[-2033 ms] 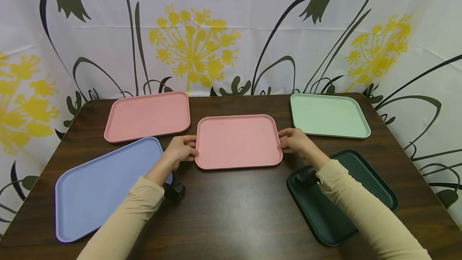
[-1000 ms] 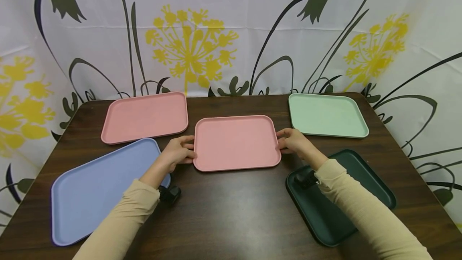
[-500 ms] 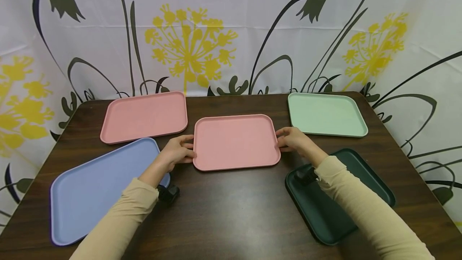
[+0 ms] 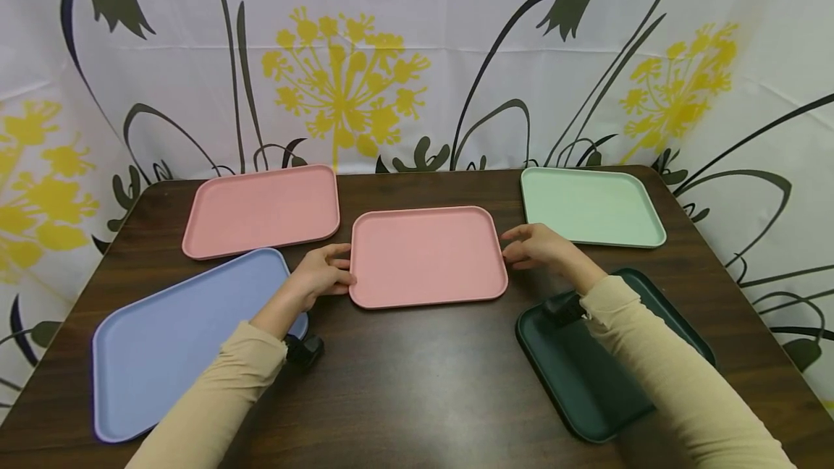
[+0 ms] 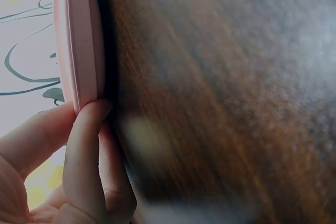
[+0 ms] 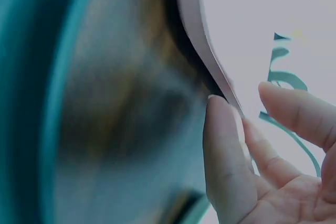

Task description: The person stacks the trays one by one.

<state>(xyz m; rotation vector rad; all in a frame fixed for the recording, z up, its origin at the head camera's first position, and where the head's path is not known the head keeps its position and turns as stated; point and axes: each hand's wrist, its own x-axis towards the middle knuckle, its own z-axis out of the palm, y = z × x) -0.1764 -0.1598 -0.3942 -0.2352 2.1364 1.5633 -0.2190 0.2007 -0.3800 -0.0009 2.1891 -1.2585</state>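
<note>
A pink serving tray [image 4: 428, 257] lies in the middle of the table, its long side facing me. At its left edge my left hand [image 4: 321, 271] pinches the rim; in the left wrist view the fingertips [image 5: 93, 113] meet at the tray's side wall [image 5: 84, 40]. My right hand [image 4: 542, 252] is at the opposite short edge, fingers loosely spread. In the right wrist view a fingertip [image 6: 217, 111] sits right at the tray's edge [image 6: 197, 27], while another digit stands apart from it.
A second pink tray [image 4: 260, 210] lies back left and a mint green tray [image 4: 593, 206] back right. A large blue tray [image 4: 176, 353] is beneath my left forearm, a dark green tray [image 4: 573, 375] beneath my right. A floral curtain [image 4: 449, 56] hangs behind the table [image 4: 404, 396].
My right hand has shifted slightly right and its fingers have loosened from the tray's right edge. The left hand stays at the left rim. The middle tray has barely moved.
</note>
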